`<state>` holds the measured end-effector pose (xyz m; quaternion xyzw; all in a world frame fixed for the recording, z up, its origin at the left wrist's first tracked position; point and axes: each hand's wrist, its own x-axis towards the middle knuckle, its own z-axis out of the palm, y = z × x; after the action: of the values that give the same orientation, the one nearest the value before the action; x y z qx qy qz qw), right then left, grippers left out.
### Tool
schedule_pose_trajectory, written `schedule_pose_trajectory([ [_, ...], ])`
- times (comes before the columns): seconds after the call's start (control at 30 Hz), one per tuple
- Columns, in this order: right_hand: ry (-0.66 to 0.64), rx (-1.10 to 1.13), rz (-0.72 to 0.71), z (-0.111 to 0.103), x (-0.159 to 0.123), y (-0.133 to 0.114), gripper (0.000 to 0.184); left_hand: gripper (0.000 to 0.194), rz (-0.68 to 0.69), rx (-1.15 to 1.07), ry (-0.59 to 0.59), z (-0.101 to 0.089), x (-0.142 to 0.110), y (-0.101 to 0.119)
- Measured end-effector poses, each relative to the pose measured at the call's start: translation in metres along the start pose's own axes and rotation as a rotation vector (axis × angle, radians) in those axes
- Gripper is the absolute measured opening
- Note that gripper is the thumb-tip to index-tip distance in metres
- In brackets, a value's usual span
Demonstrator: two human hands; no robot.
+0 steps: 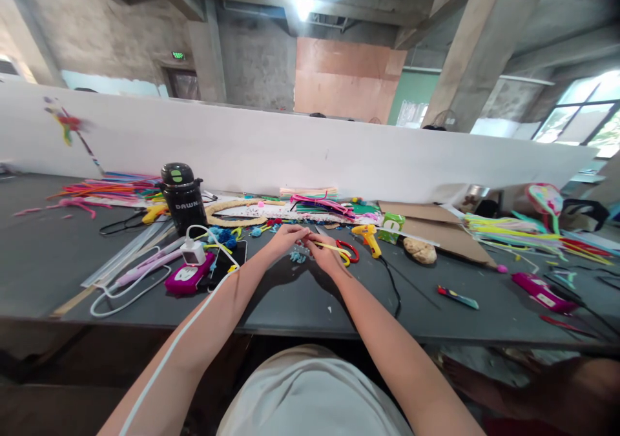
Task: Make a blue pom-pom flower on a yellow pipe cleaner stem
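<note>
Over the middle of the table my left hand [289, 236] and my right hand [323, 250] meet at the fingertips, both closed in a pinch. A thin pale yellow strip [330, 247], which looks like a pipe cleaner, runs out across my right hand. Whatever lies between the left fingertips is too small to make out. Blue fuzzy bits [297, 256] lie on the table below the hands. Just right of my right hand are scissors with red and yellow handles [356, 251], partly hidden by it. A yellow glue gun [369, 238] lies farther right.
A black bottle [185, 203], a magenta power socket [190, 277] with a white plug and cable, and a phone [231, 265] stand left. The cable crosses my left forearm. Rightward lie a stone-like lump [419, 251], cardboard [455, 239] and a cutter [458, 297]. A white partition [329, 155] closes the back.
</note>
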<state>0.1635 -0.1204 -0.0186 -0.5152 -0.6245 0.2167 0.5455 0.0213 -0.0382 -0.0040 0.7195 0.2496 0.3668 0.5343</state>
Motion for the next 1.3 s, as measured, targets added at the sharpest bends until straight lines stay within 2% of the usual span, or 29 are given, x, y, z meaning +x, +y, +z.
schedule_pose_trajectory([
  [0.27, 0.037, 0.131, 0.084, 0.000, 0.003, 0.003, 0.025, 0.039, -0.008, -0.055, -0.045, -0.004, -0.002, 0.001],
  [0.53, 0.092, 0.381, 0.224, 0.001, 0.007, 0.004, 0.032, 0.051, -0.018, -0.128, -0.005, -0.008, 0.003, -0.001],
  [0.8, 0.177, 0.500, 0.330, -0.005, 0.012, 0.012, 0.037, 0.048, 0.017, -0.109, 0.014, -0.007, -0.001, 0.005],
  [1.03, 0.030, 0.585, 0.370, -0.004, 0.007, 0.004, 0.033, 0.037, 0.081, -0.043, 0.090, -0.009, -0.001, 0.005],
  [1.3, 0.030, 0.689, 0.404, -0.008, 0.012, 0.006, 0.027, 0.040, 0.029, -0.089, 0.010, -0.008, 0.002, 0.001],
])
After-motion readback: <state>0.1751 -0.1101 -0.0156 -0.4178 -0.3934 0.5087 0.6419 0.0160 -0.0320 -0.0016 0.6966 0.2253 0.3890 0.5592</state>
